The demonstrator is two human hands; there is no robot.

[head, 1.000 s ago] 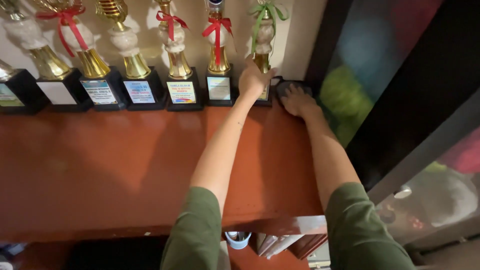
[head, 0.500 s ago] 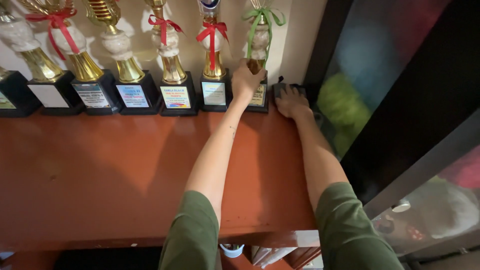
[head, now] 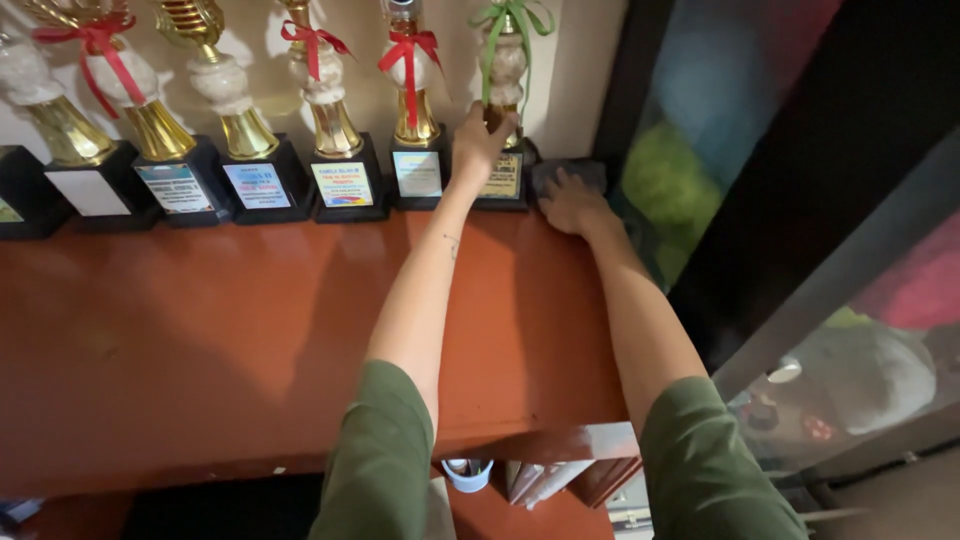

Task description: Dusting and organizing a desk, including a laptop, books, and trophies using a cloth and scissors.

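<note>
Left hand is closed around the gold stem of the green-ribbon trophy, fingers wrapped just above its black base, which stands at the right end of the row against the wall. Going from the left edge: a line of trophies sits along the back of the red-brown shelf, each on a black base with a small plate on its front. The first red-ribbon trophy has a gold flared stem; next comes a plain gold trophy with a pale knob; then a second red-ribbon trophy; then a third red-ribbon trophy, just beside the held one. Right of that, the right hand lies flat, fingers spread, pressing a dark cloth onto the shelf in the back corner, touching the held trophy's base. Both forearms are bare, with green sleeves at the bottom. Further right stands a dark-framed glass door.
</note>
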